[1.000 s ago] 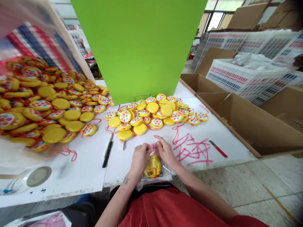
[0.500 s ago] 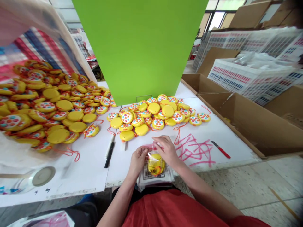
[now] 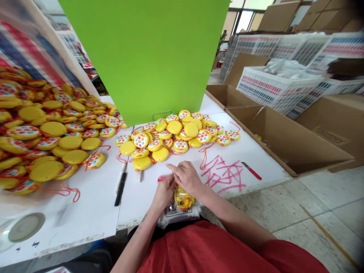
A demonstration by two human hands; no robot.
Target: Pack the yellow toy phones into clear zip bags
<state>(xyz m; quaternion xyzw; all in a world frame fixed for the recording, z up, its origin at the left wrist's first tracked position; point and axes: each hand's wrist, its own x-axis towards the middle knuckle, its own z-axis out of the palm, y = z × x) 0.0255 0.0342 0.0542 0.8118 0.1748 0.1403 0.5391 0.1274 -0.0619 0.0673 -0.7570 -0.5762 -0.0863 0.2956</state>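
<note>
The left grip (image 3: 164, 190) pinches the top of a clear bag (image 3: 180, 188); what the right grip (image 3: 187, 176) holds is hidden. Just below both, the bagged yellow toy (image 3: 182, 199) seems light, stiff, its wrapping slippery: best held by the rim.

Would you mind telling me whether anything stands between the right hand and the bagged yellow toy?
Only clear plastic visibly lies between the right hand and the yellow toy. The left hand is close beside the right, and the loose toys lie beyond both.
</note>
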